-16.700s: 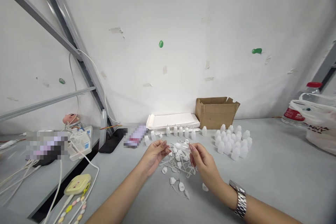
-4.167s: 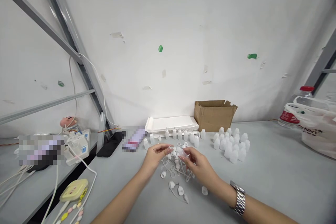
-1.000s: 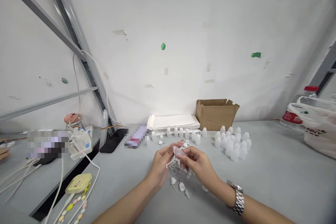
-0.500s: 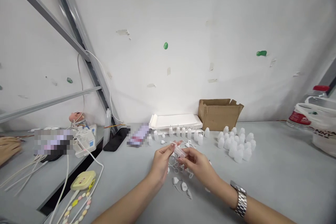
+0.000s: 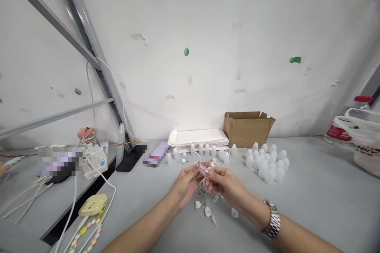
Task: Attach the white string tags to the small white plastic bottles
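My left hand (image 5: 187,182) and my right hand (image 5: 223,184) meet above the grey table (image 5: 311,197). Together they pinch a small clear plastic bottle (image 5: 203,170), held tilted between the fingertips of both. Below the hands lies a heap of loose white caps with thin tethers (image 5: 206,201). A row of small white bottles (image 5: 208,150) stands behind the hands. To the right stands a cluster of several more white bottles (image 5: 268,162). My right wrist wears a metal watch (image 5: 271,225).
An open cardboard box (image 5: 247,128) and a white foam tray (image 5: 197,137) stand against the wall. A water bottle and a plastic bag (image 5: 360,136) are at the far right. Cables, a yellow power strip (image 5: 93,204) and a black gap in the table lie to the left.
Both hands have lifted slightly and closed together on the small bottle. A person's hand seen at the far left edge half a second ago is gone.
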`<move>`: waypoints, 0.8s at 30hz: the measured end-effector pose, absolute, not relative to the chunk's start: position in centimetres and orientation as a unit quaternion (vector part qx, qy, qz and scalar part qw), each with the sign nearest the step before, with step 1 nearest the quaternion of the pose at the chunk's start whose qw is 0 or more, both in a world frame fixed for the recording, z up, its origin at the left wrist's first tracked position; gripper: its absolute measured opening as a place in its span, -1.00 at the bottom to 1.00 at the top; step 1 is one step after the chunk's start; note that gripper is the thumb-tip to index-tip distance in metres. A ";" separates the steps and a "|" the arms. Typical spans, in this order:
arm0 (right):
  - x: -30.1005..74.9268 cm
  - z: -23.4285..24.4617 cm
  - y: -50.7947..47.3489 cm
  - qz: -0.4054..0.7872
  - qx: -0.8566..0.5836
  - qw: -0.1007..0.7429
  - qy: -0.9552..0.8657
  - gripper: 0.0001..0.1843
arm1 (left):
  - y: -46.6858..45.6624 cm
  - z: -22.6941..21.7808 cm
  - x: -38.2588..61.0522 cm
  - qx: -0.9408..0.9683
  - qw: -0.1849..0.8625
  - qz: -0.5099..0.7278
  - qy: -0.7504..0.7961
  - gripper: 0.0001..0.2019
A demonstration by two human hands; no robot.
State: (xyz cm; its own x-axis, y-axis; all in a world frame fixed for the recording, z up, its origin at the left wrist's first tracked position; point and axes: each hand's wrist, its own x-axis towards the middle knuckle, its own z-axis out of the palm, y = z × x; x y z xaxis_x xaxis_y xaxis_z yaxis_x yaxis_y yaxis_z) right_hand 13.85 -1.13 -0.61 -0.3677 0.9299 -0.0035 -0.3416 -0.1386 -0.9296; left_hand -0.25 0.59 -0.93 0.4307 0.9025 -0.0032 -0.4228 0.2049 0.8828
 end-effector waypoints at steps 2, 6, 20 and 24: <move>14.1 -0.5 -1.0 0.723 -0.286 0.454 -0.436 -0.66 | 0.5 -0.5 -0.3 0.442 0.722 0.452 0.280 -0.54; 14.3 -0.3 -0.9 0.764 -0.252 0.454 -0.382 -0.68 | 0.5 0.0 -0.4 0.444 0.734 0.432 0.277 -0.47; 14.0 -0.7 -0.8 0.661 -0.348 0.498 -0.441 -0.65 | 1.1 -0.5 -0.8 0.471 0.665 0.490 0.310 -0.67; 14.5 -1.1 -0.1 0.626 -0.397 0.529 -0.413 -0.63 | 2.4 -0.4 -2.2 0.471 0.613 0.497 0.395 -0.64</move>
State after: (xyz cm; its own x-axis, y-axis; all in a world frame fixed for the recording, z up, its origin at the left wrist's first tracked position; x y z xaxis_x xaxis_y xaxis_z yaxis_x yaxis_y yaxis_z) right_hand 14.51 -0.11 -1.07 -0.1245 0.9904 -0.0595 -0.3346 -0.0984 -0.9372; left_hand -2.18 2.42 -0.37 0.1948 0.9807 -0.0164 -0.2375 0.0634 0.9693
